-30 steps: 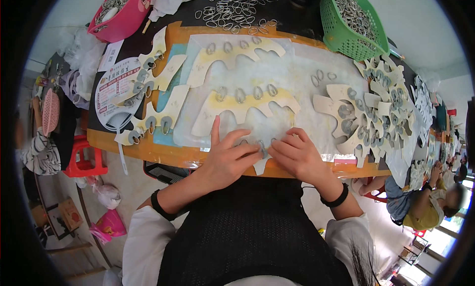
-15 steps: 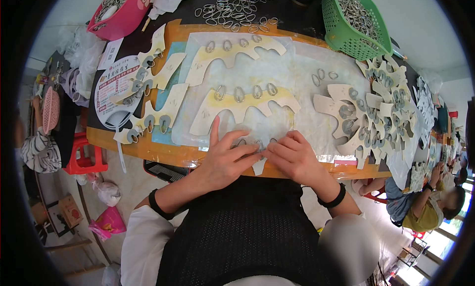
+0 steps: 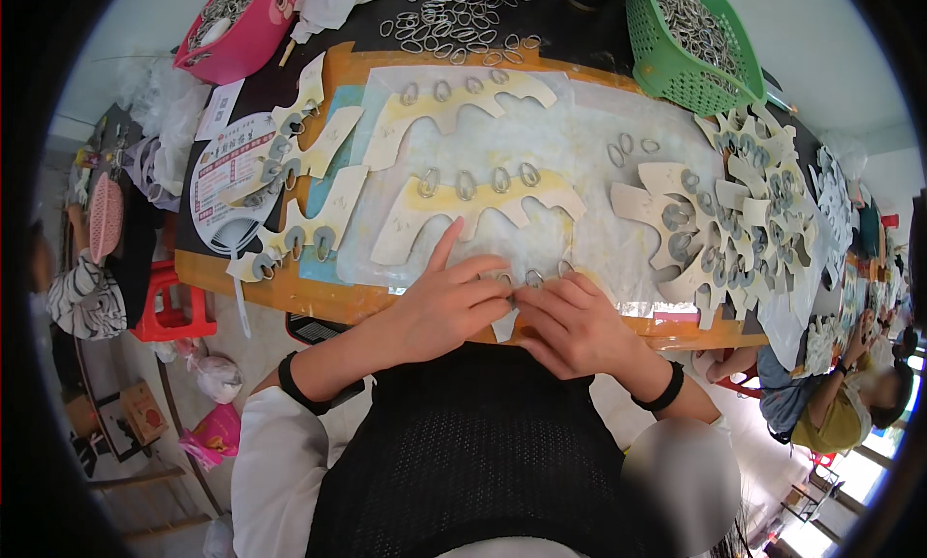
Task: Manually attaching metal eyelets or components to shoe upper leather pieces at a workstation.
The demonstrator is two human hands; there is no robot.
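At the table's front edge, both hands are on a cream scalloped piece [image 3: 504,326], mostly hidden beneath my fingers. Metal oval rings [image 3: 534,278] stick up along it. My left hand [image 3: 449,307] pinches its near side, with the index finger pointing up and away. My right hand [image 3: 570,324] has its fingertips pressed on the same piece, close to the left fingertips. Just beyond lies a similar cream strip [image 3: 478,206] with yellowish glue smears and several rings on its tabs. Farther back is another such strip [image 3: 454,104].
A pile of finished-looking pieces with grey tabs [image 3: 734,210] lies right. More pieces [image 3: 314,210] and a paper fan [image 3: 232,181] lie left. Loose rings [image 3: 459,22], a pink basket [image 3: 227,37] and a green basket [image 3: 666,75] stand behind. Other people sit at both sides.
My hands have shifted slightly along the piece to the right. The left index finger now reaches over the nearer strip's edge, and the right-hand fingers have moved a little.
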